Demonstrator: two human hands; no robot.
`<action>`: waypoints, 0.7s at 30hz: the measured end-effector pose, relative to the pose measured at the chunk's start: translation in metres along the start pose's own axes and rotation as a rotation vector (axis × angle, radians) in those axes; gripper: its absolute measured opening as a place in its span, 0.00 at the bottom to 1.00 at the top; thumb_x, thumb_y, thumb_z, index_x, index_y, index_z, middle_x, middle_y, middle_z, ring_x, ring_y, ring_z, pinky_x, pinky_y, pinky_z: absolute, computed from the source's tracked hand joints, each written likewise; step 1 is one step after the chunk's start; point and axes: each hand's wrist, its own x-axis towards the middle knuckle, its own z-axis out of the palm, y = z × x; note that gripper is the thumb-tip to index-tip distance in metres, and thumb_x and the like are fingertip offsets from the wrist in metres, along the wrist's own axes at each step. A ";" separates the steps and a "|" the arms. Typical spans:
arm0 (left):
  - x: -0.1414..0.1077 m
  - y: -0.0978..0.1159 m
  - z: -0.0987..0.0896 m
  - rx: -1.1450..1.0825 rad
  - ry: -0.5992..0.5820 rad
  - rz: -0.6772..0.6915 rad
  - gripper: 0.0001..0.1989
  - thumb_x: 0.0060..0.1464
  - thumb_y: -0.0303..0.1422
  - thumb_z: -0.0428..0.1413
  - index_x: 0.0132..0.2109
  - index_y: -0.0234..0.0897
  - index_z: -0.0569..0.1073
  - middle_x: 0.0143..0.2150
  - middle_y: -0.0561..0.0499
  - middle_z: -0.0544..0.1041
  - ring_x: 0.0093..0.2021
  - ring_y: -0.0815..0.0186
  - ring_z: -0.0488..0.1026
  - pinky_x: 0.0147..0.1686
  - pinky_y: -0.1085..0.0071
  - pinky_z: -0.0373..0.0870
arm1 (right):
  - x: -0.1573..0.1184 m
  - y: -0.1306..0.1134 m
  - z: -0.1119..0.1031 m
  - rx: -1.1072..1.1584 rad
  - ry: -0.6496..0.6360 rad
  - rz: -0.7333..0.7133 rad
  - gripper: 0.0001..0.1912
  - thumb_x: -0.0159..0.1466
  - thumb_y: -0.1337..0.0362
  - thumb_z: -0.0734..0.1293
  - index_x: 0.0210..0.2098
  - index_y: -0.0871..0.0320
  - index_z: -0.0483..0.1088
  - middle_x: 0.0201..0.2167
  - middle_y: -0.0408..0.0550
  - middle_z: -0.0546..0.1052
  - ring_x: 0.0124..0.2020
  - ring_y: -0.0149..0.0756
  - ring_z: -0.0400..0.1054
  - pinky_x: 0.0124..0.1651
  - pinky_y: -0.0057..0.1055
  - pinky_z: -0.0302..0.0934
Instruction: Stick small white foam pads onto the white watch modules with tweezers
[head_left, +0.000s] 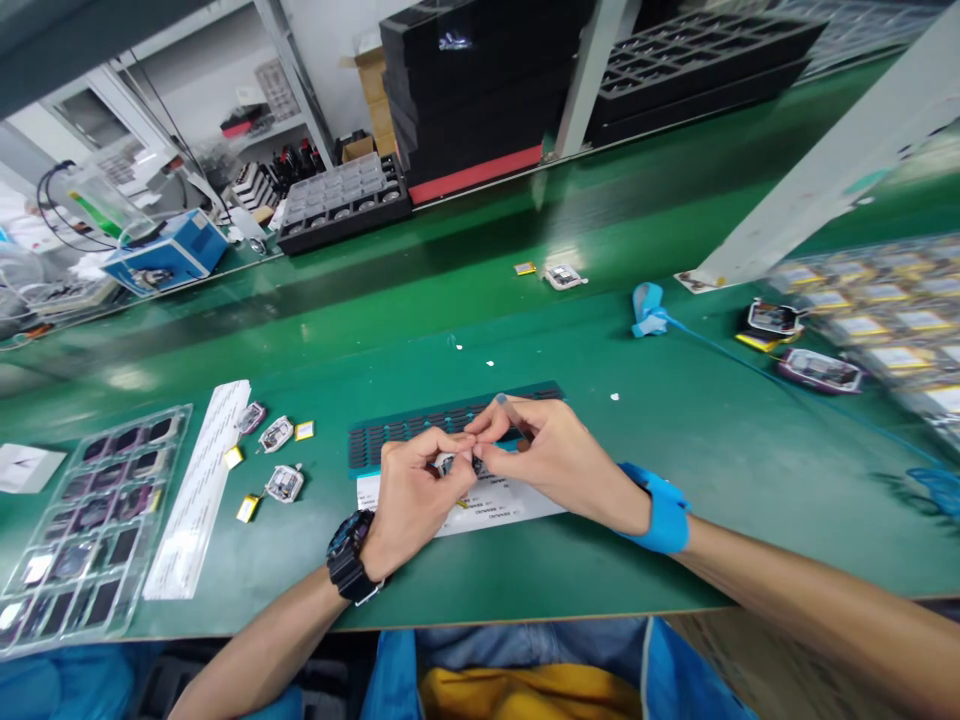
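Near the middle of the green bench, my left hand (420, 485), with a black watch at its wrist, pinches a small watch-like module (448, 464). My right hand (551, 450), wearing a blue wrist strap (657, 508), meets it there, fingertips closed at the module's edge, with a thin grey tool (511, 412) between its fingers. Part of the module is hidden by the fingers. Under the hands lie a white printed sheet (495, 508) and, behind it, a teal sheet with rows of dark pieces (375, 445).
On the left are a clear tray of dark screens (97, 500), a white strip (199, 490) and loose modules (285, 484) with yellow batteries. To the right, a blue cord (750, 363), more modules (819, 370) and a filled tray (892, 310). Black trays (480, 110) stand behind.
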 end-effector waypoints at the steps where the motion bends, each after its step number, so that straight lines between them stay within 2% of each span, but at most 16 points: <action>1: 0.002 0.001 0.000 -0.034 -0.013 -0.045 0.05 0.51 0.32 0.62 0.33 0.34 0.80 0.36 0.47 0.85 0.28 0.68 0.75 0.23 0.76 0.77 | 0.001 0.002 0.000 -0.005 0.005 0.003 0.04 0.53 0.65 0.68 0.23 0.55 0.75 0.30 0.44 0.81 0.34 0.37 0.76 0.42 0.33 0.67; 5: 0.010 0.009 -0.004 -0.268 -0.074 -0.265 0.13 0.52 0.40 0.63 0.37 0.33 0.81 0.37 0.46 0.83 0.31 0.67 0.76 0.25 0.74 0.78 | 0.004 0.003 -0.004 -0.072 -0.031 0.000 0.07 0.60 0.62 0.68 0.28 0.55 0.77 0.31 0.44 0.82 0.34 0.38 0.76 0.38 0.33 0.67; 9: 0.012 0.012 -0.006 -0.386 -0.088 -0.336 0.14 0.51 0.40 0.64 0.39 0.34 0.82 0.41 0.46 0.81 0.34 0.66 0.76 0.28 0.72 0.80 | 0.002 0.000 -0.006 -0.310 0.002 -0.157 0.05 0.63 0.66 0.68 0.30 0.56 0.76 0.33 0.44 0.81 0.33 0.36 0.75 0.39 0.32 0.66; 13: 0.009 0.012 -0.004 -0.424 -0.101 -0.341 0.13 0.52 0.38 0.64 0.41 0.35 0.80 0.46 0.46 0.81 0.39 0.65 0.76 0.32 0.72 0.80 | -0.001 0.001 -0.007 -0.435 0.025 -0.297 0.04 0.64 0.68 0.69 0.32 0.57 0.75 0.34 0.46 0.81 0.34 0.36 0.75 0.39 0.31 0.65; 16: 0.008 0.013 -0.005 -0.415 -0.142 -0.336 0.16 0.54 0.40 0.64 0.46 0.36 0.79 0.45 0.46 0.82 0.41 0.63 0.78 0.34 0.72 0.79 | -0.001 0.003 -0.009 -0.431 0.008 -0.369 0.05 0.66 0.68 0.68 0.33 0.57 0.75 0.35 0.46 0.81 0.34 0.35 0.76 0.38 0.31 0.66; 21: 0.008 0.018 -0.012 -0.189 -0.186 -0.174 0.17 0.59 0.38 0.62 0.52 0.35 0.77 0.43 0.46 0.85 0.42 0.63 0.80 0.43 0.71 0.75 | -0.001 0.005 -0.011 -0.388 -0.016 -0.475 0.08 0.71 0.64 0.67 0.36 0.56 0.77 0.37 0.47 0.82 0.36 0.36 0.77 0.41 0.32 0.70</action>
